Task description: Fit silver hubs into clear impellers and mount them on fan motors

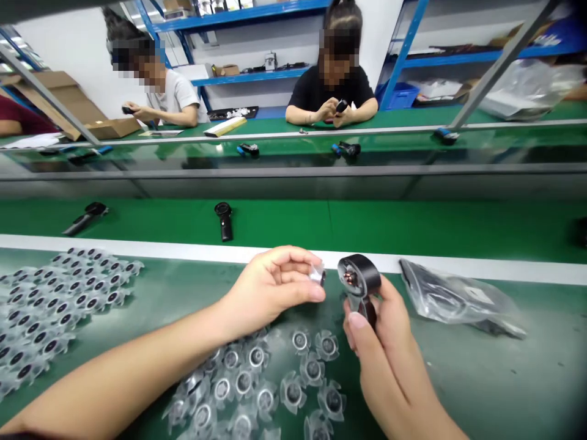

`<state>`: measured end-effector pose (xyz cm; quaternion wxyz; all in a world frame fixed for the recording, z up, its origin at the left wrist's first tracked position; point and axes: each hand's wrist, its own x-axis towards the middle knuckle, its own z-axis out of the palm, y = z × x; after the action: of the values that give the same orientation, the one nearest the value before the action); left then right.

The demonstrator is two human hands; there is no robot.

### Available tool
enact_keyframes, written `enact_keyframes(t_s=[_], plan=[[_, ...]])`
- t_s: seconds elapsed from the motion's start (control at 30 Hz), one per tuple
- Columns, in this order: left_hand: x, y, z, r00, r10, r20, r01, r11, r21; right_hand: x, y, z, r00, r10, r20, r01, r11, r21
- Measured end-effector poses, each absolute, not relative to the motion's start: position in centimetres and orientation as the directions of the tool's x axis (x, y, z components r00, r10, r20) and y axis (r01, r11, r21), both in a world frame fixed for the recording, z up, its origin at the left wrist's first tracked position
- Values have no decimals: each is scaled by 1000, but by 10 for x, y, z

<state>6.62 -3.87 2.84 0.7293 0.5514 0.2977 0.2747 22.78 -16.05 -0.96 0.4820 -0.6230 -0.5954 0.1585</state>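
Observation:
Between the thumb and fingers of my left hand (279, 282) is a small clear plastic fan blade (316, 274). My right hand (389, 336) grips the handle of a black handheld fan (367, 274), its round head upright and showing copper windings inside. A short gap separates the fan blade from the fan's head. Below my hands, several clear fan blades (293, 391) lie loose on the green table, hubs facing up. More fan blades (41, 305) stand in tight rows at the left, partly cut off by the frame's edge.
A clear plastic bag (458, 293) with something dark inside lies right of my right hand. Black fan bodies (224, 221) rest on the green belt (284, 220) beyond a white strip. Across the line, two people (332, 79) handle dark parts before blue shelves (247, 17).

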Motion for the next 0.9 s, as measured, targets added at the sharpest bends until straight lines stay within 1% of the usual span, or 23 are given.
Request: enact_keyframes(t_s=[0.07,0.13,0.23,0.37,0.57,0.67,0.8,0.9], plan=[[67,-46,25,682,715,-154,-155,347,925,223,-164,-8,237,920,311,548,138,-825],[69,-49,22,689,709,-153,-203,391,898,218,-167,-7,229,927,296,537,133,-833],[70,-52,20,682,716,-146,-256,420,871,214,-169,-7,232,924,305,532,142,-835],[70,-54,22,687,716,-124,-270,409,872,212,-170,-8,194,928,318,544,167,-822],[65,-53,23,662,735,-147,-171,339,925,212,-171,-12,150,936,319,625,160,-764],[64,-52,23,653,745,-140,-155,312,937,214,-173,-15,130,934,332,663,167,-729],[64,-53,26,661,730,-174,-160,364,918,214,-176,-16,97,921,378,739,187,-647],[65,-52,28,658,723,-211,-158,407,900,211,-177,-15,116,913,390,803,145,-578]])
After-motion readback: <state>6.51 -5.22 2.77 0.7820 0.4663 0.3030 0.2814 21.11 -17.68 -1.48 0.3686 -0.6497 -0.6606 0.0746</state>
